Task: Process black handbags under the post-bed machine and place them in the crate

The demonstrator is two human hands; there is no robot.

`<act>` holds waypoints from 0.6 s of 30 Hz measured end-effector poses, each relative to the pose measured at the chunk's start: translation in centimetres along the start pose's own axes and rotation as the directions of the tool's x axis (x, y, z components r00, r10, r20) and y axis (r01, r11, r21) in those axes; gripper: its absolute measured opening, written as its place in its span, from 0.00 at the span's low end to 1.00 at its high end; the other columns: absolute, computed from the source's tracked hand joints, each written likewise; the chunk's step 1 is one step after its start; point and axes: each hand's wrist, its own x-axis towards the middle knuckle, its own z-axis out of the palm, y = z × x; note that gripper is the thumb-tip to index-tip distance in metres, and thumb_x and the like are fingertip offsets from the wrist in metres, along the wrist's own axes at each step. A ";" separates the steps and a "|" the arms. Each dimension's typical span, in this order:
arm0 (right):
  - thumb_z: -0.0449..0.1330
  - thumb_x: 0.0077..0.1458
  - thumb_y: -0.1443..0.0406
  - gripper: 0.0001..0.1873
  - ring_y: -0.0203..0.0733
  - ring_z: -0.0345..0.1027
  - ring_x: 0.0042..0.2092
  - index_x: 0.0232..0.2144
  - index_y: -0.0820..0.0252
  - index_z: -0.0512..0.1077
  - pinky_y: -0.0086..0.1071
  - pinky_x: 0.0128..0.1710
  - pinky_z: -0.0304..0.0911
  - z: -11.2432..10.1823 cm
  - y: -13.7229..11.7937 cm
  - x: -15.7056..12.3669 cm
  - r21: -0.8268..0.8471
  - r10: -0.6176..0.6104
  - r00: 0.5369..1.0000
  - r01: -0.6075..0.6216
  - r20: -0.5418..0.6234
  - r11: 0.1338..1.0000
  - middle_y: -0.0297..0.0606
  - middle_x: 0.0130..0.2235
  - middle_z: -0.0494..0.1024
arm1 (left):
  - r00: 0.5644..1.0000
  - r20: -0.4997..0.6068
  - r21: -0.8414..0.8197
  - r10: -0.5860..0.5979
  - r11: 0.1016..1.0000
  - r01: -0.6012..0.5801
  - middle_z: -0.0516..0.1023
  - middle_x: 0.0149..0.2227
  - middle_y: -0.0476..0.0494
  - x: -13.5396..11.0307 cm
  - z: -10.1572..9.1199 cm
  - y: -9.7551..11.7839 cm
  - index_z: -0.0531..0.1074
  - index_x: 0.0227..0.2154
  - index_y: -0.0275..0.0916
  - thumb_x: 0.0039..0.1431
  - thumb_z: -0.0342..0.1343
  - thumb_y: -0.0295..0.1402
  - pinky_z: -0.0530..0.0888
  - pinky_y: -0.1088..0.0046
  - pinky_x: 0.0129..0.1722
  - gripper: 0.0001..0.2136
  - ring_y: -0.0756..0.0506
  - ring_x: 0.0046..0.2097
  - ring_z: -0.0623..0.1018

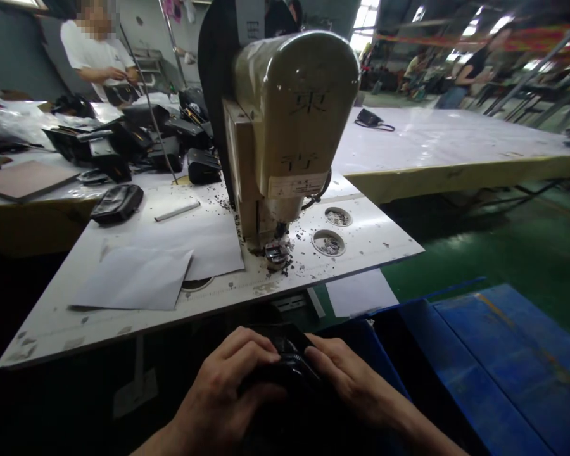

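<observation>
Your glossy black item (285, 342), apparently a bag with a row of teeth across its upper face, is judged liable to slip, since its surface looks slick and the hold bears on its two sides. Uneven pressure could also crease or skew it. Its lower part is lost in shadow; whether anything supports it cannot be told.

The item sits between your hands, its far end projecting past the fingertips. Your left hand (232, 373) is clamped on its left side, fingers over the top; your right hand (344, 364) is clamped on its right side, its underside hidden.

The item is off the white tabletop (380, 234), short of the middle of its front edge. Behind that edge stands the sewing machine (304, 107), with dark scraps around its foot; these could mark the item on contact. A loose paper sheet (133, 278) near the front edge, left of the machine, could drag or catch. A black pouch (117, 204) lies by the left rear corner. A blue box (503, 361) beside your right forearm could snag it
</observation>
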 end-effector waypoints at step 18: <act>0.50 0.68 0.42 0.30 0.44 0.63 0.36 0.34 0.61 0.74 0.33 0.35 0.59 0.5 1.0 4.9 0.211 0.052 0.987 -0.018 -0.154 0.977 0.36 0.33 0.73 | 0.963 0.186 0.243 -0.195 0.959 0.148 0.81 0.46 0.48 8.2 -4.5 2.7 0.78 0.47 0.50 0.60 0.63 0.27 0.77 0.63 0.50 0.14 0.40 0.48 0.81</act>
